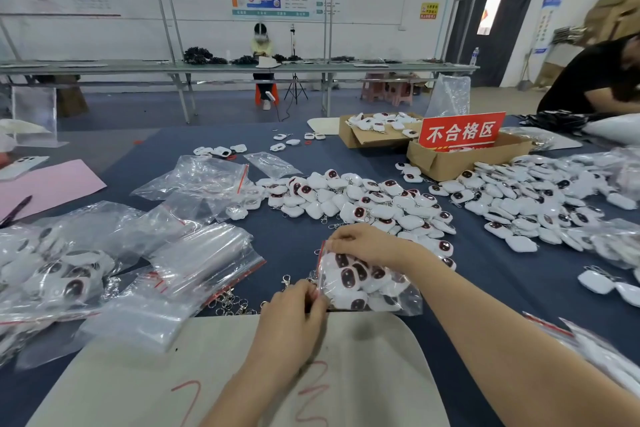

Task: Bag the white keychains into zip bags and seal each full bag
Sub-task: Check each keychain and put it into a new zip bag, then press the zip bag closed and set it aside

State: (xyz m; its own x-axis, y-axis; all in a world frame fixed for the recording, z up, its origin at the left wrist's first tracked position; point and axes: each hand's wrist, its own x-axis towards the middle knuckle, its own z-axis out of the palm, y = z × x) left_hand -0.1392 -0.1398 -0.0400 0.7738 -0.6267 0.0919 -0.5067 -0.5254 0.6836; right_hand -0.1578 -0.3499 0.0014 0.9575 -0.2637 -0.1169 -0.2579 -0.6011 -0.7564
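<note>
Left hand [294,319], right hand [367,244] pinching crinkly zip bag [410,302], glossy white keychains [349,277] inside

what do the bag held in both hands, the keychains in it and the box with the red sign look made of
Zip bag: thin clear plastic film, glossy; it crinkles, glints and shows its contents.
Keychains inside: probably hard moulded plastic, smooth white shells, dark shiny faces.
Box: brown cardboard by its look, matte, with folded flaps.
</note>
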